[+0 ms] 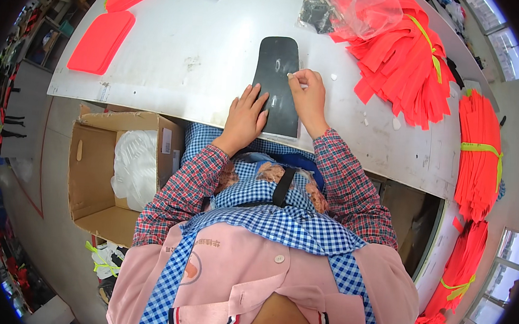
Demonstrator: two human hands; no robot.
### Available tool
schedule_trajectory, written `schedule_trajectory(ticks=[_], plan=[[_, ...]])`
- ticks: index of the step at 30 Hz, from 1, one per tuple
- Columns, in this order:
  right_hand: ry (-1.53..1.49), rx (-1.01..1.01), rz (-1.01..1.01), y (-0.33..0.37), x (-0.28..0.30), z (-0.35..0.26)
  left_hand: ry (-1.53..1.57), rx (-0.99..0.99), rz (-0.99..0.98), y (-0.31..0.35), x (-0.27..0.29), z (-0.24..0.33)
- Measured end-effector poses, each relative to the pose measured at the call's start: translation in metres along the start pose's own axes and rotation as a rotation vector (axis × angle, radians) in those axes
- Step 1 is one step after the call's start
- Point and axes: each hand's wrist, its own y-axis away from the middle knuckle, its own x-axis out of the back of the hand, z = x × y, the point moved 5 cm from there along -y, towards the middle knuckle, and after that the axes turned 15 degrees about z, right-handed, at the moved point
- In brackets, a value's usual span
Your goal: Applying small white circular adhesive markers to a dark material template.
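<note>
A long black panel (279, 55) with a rounded, wider far end lies flat on the white table, pointing away from me. My left hand (246, 116) rests on its left edge with the fingers spread; it holds nothing. Over the panel's right edge is my right hand (309, 98), thumb and forefinger pinched together. A tiny pale spot shows at those fingertips, too small to name. Two small light marks or glints show on the panel's dark surface. Small white chips (334, 77) lie on the table to the right of my right hand.
A stack of orange-red pieces (101, 41) lies at the far left. Yellow-tied bundles of orange strips (398, 69) fan out at right, beside a clear plastic bag (372, 13). More tied bundles (480, 147) hang past the right edge. A cardboard box (93, 168) stands below left.
</note>
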Motion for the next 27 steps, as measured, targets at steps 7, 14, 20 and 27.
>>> schedule_trajectory(ticks=[7, 14, 20, 27], plan=[[-0.002, -0.289, -0.289, 0.023, -0.013, 0.037, -0.346, -0.199, -0.035, -0.011, 0.018, 0.020], [0.038, -0.370, -0.342, 0.027, -0.037, 0.027, -0.024, -0.363, -0.430, 0.005, 0.204, 0.199], [0.034, -0.303, -0.212, 0.021, -0.011, 0.037, 0.009, -0.361, -0.326, 0.096, 0.322, 0.246], [0.031, -0.335, -0.207, 0.029, -0.017, 0.016, -0.117, -0.360, -0.066, -0.066, 0.264, 0.255]])
